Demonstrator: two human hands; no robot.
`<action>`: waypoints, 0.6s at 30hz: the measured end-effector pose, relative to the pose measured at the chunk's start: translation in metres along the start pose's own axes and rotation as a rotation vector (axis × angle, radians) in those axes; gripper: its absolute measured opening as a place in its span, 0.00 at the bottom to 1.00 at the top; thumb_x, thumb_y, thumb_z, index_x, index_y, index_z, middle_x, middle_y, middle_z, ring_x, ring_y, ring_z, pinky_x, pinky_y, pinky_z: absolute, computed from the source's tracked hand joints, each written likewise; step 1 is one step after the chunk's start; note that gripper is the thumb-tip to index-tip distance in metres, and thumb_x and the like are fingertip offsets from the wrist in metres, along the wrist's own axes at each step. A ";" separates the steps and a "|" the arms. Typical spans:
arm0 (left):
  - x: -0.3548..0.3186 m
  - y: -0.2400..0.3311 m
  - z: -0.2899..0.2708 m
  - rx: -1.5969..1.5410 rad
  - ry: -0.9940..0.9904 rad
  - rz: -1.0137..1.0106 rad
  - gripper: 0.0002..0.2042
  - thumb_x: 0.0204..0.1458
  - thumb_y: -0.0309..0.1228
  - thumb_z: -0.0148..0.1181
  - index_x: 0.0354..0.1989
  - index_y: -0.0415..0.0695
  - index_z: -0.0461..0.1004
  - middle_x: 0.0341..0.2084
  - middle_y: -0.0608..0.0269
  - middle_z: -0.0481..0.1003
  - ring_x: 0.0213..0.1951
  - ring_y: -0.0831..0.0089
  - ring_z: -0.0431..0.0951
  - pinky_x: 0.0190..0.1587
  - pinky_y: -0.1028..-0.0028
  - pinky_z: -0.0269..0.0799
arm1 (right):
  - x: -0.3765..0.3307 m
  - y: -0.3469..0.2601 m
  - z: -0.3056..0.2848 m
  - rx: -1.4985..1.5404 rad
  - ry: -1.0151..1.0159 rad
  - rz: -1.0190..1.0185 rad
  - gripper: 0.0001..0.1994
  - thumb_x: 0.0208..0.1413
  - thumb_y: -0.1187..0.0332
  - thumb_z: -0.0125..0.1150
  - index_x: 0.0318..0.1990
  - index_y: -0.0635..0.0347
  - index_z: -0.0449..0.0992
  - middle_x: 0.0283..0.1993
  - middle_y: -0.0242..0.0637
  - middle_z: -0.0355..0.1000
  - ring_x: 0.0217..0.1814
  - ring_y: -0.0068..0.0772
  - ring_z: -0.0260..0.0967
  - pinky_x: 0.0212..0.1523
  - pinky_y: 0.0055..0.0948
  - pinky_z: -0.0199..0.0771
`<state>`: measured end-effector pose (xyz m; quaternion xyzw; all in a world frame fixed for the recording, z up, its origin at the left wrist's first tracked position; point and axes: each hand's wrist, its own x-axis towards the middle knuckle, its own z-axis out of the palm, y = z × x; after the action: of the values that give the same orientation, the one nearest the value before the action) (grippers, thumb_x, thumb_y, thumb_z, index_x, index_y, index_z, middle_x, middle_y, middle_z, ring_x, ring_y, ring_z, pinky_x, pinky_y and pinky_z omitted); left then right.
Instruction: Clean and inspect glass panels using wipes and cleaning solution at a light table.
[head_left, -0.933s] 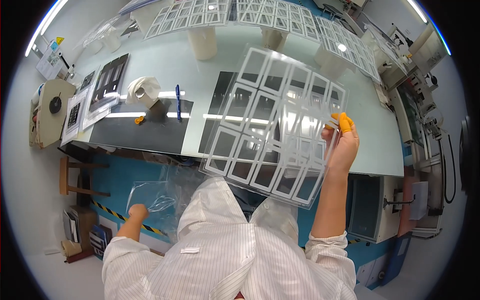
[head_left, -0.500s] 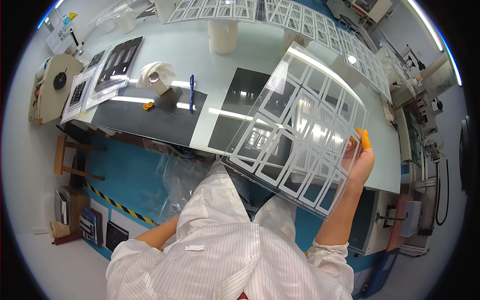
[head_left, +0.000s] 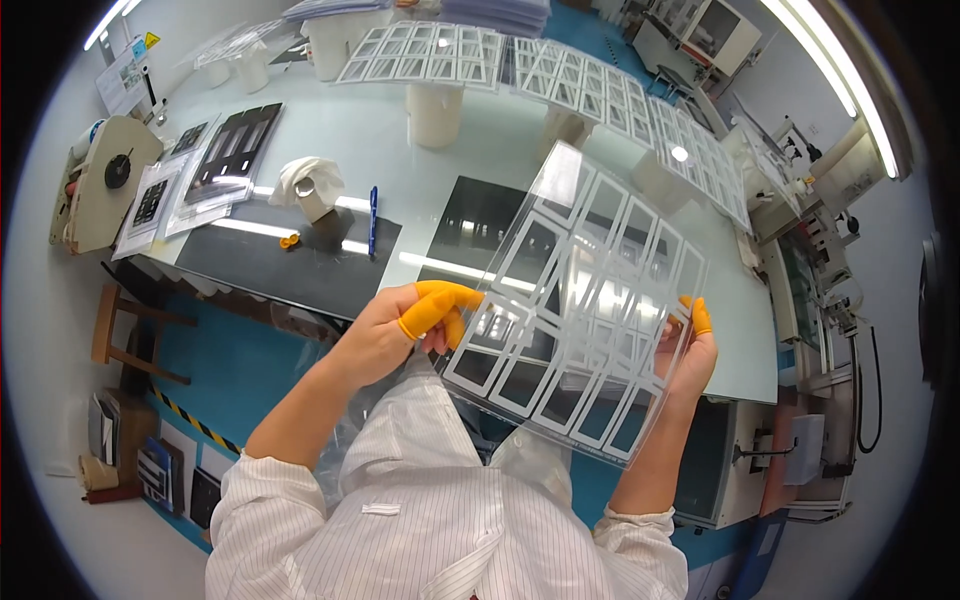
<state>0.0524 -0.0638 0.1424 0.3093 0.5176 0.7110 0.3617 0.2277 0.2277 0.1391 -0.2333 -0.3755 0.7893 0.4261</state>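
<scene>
A clear sheet printed with white rectangular frames [head_left: 545, 345] is held up, tilted, above the near edge of the table. My right hand [head_left: 690, 355] grips its right edge, with orange finger cots on the fingertips. At the opposite edge, my left hand [head_left: 390, 330] pinches the sheet between its thumb and fingers, which also wear orange finger cots. Part of the left fingertips is hidden at the edge. Through the sheet I see a dark mat [head_left: 470, 225] and a stack of similar sheets, blurred by reflections.
Several printed sheets [head_left: 420, 55] rest on white tubs [head_left: 435, 115] across the far side. A blue pen [head_left: 373, 220], a white cloth on a small block [head_left: 305, 185] and orange finger cots [head_left: 289, 241] lie on a black mat [head_left: 290, 270]. A wooden stool [head_left: 110, 325] stands left.
My left hand has come up from below the table and taken the sheet's left edge. The sheet and my right hand have shifted slightly down and left in the picture, as the view tilts upward.
</scene>
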 end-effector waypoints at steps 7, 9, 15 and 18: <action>0.010 0.009 0.040 -0.060 0.078 0.094 0.10 0.55 0.29 0.55 0.39 0.35 0.72 0.21 0.67 0.70 0.19 0.86 0.66 0.22 0.88 0.61 | -0.002 -0.027 0.001 -0.421 -0.007 -0.181 0.16 0.59 0.62 0.51 0.48 0.65 0.70 0.39 0.35 0.72 0.36 0.25 0.68 0.35 0.21 0.68; 0.012 0.019 0.053 -0.042 0.072 0.216 0.10 0.49 0.25 0.61 0.38 0.34 0.72 0.21 0.67 0.71 0.20 0.83 0.68 0.24 0.87 0.64 | 0.000 -0.037 0.011 -0.819 0.049 -0.570 0.17 0.58 0.63 0.52 0.50 0.64 0.69 0.44 0.36 0.70 0.42 0.27 0.66 0.41 0.23 0.65; 0.018 0.025 0.088 0.696 0.143 0.822 0.14 0.37 0.20 0.65 0.36 0.35 0.74 0.19 0.62 0.70 0.18 0.70 0.70 0.23 0.82 0.66 | -0.058 -0.059 0.132 -1.355 -0.381 -1.419 0.13 0.47 0.67 0.65 0.37 0.63 0.70 0.36 0.37 0.66 0.40 0.37 0.59 0.46 0.32 0.59; 0.021 0.020 0.104 0.808 0.199 1.005 0.12 0.37 0.20 0.64 0.34 0.36 0.73 0.16 0.63 0.66 0.15 0.69 0.68 0.19 0.80 0.64 | -0.072 -0.062 0.149 -1.457 -0.313 -1.386 0.14 0.42 0.67 0.68 0.26 0.63 0.66 0.29 0.37 0.63 0.35 0.40 0.57 0.40 0.34 0.59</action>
<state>0.1218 0.0031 0.1911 0.5580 0.5675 0.5682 -0.2092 0.1940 0.1296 0.2822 -0.0614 -0.8690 -0.0305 0.4900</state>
